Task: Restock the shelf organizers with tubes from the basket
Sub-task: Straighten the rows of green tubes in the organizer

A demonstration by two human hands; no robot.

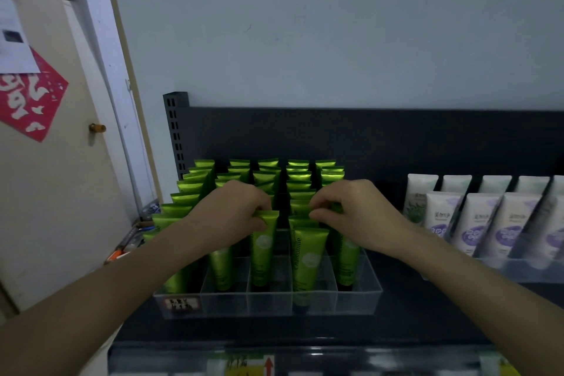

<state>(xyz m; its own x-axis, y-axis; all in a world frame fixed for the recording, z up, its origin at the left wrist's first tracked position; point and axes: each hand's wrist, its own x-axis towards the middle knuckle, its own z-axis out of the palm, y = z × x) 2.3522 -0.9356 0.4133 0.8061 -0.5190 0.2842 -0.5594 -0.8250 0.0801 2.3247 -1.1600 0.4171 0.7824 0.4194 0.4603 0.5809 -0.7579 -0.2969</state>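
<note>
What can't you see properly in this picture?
Head view:
- Basket: not in view at all.
- Right hand: its curled fingers hide whether it pinches a green tube.
- Organizer label: blurred, unreadable.
- White tubes: blurred, cut off by the right edge.
- Price strip: blurred, cut off by the bottom edge.

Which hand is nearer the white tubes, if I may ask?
Right. The right hand is left of the white tubes; the left hand is farther left, pinching a green tube.
</note>
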